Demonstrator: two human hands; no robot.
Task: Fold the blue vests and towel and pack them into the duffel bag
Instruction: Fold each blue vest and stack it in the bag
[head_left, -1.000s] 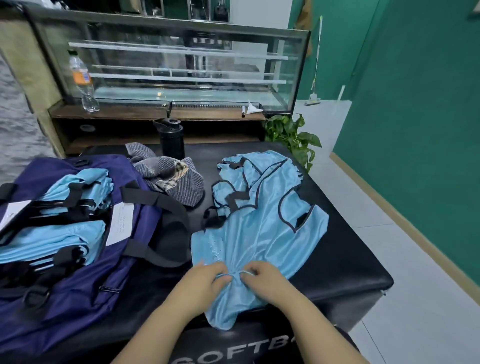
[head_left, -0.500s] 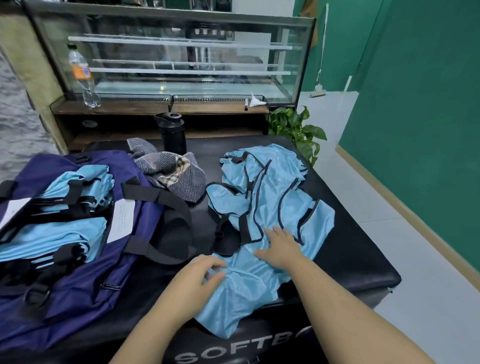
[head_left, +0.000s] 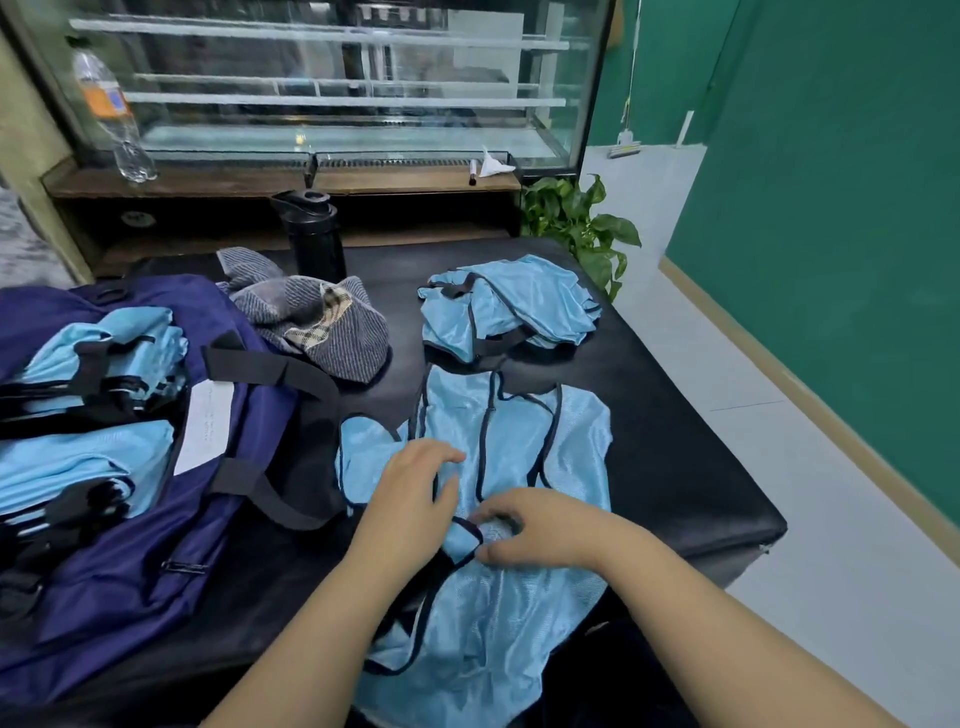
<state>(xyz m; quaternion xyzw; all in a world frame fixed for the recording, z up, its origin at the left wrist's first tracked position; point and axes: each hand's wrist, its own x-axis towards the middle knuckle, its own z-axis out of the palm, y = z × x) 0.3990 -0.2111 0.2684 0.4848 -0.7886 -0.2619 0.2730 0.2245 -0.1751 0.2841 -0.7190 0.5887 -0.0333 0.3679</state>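
Nearest, one vest (head_left: 519, 447) lies spread on the black desk (head_left: 685, 467), its lower part hanging over the near edge; it is flattened but no fold shows in it yet; judged the step in hand. The right hand (head_left: 540, 530) has its grip curled on the fabric and dark trim near the vest's middle; the left hand (head_left: 410, 493) rests on the vest just beside it, fingers fairly straight and pressing, grip slack and holding nothing.

To the left, the bag (head_left: 130, 545) stands open on the desk, its straps lying across the rim; inside are folded vests (head_left: 78, 462) in at least two stacks; that share of the packing is judged done, count not readable.

Farther back on the right, a loose pile (head_left: 509, 306) of vests waits unfolded, apart from the spread one; number in it cannot be told.

Behind the bag, the towel (head_left: 322, 317) lies crumpled and unfolded, just beside a black flask (head_left: 314, 234).

Judgement: task well advanced but unfinished; left are the vest in hand, the pile, the towel, then closing the bag.
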